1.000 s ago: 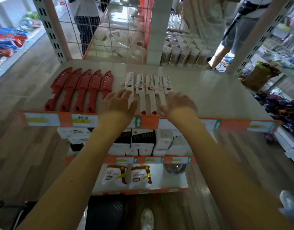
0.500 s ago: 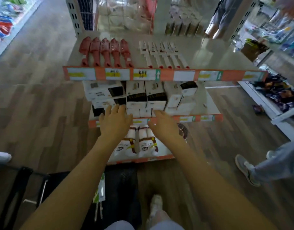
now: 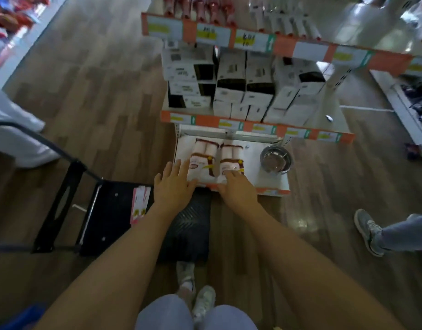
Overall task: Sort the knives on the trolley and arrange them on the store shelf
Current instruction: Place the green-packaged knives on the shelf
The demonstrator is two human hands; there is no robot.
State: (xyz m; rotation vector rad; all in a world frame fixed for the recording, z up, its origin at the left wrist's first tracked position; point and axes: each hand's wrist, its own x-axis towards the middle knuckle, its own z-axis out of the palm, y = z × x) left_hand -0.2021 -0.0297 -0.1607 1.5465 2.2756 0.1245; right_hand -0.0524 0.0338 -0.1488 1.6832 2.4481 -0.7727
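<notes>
Wood-grain planks cover the floor (image 3: pixel 98 91) under you, and both of your hands reach low in front of the store rack. Your left hand (image 3: pixel 174 186) is released, fingers straight and fanned. Its fingertips are at the front left corner of the bottom shelf (image 3: pixel 251 153), just beside the soft packets; you cannot tell whether it touches anything. Your right hand (image 3: pixel 237 190) grasps nothing either, its fingers loosely bent with the tips over the near edge of the right-hand packet. The two packets (image 3: pixel 205 160) are white, pillowy and trimmed in brown. They lie side by side, with a round steel bowl (image 3: pixel 275 160) near them on the same smooth white shelf. The knives are well apart from your hands, up on the top shelf (image 3: pixel 286 45) behind its orange price strip. There the red knives (image 3: pixel 195 8), in moulded sheaths, form a row on the left. The white knives (image 3: pixel 284 23), slim and straight with red tips at the near ends, form a row to their right. On the middle shelf between, square white-and-black cardboard boxes (image 3: pixel 231 82) are stacked close together. The trolley (image 3: pixel 105 217) sits low at your left, a flat black deck with a ribbed mat at its right end and a black handle frame at its left. A blurred pink-and-white carded pack (image 3: pixel 139 206) lies on the deck.
</notes>
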